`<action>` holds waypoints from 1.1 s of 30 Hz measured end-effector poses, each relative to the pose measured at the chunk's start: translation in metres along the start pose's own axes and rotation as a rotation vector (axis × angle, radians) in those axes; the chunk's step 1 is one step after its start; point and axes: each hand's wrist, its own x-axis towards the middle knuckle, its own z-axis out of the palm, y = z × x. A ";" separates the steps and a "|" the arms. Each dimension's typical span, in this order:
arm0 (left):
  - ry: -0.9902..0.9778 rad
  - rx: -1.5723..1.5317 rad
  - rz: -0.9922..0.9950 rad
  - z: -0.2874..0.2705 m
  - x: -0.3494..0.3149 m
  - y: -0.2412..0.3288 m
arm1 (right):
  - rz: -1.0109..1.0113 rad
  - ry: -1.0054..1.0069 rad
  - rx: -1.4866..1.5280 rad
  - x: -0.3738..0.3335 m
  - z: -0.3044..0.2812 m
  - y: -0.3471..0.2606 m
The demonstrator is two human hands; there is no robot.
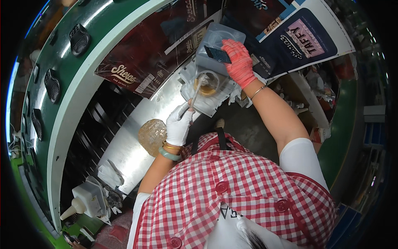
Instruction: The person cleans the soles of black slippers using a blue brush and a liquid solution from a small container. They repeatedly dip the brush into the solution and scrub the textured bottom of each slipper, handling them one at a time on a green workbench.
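My left hand (179, 125), in a white glove, is closed around the handle of a thin brush (196, 97). The brush's far end reaches into a round see-through cup (214, 78) with something yellowish at its bottom. My right hand (239, 62), in a coral-red glove, grips a small flat dark piece (216, 54) with a rough-looking edge; its exact kind does not show. That piece is held over a see-through plastic tub (226, 33) behind the cup. Cup and tub stand on a grey-white sheet (190, 74) on the metal worktop (132, 145).
A crinkled, amber, round film-covered thing (152, 137) lies beside my left wrist. At the lower left is a white squeeze bottle (85, 200). Dark shoe soles (79, 40) rest on a curving green conveyor (58, 37) to the left. Printed cardboard (141, 50) stands behind the worktop.
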 end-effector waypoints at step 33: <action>0.276 -0.256 -0.499 -0.170 -0.134 -0.064 | 0.049 -0.241 0.616 -0.119 0.051 -0.191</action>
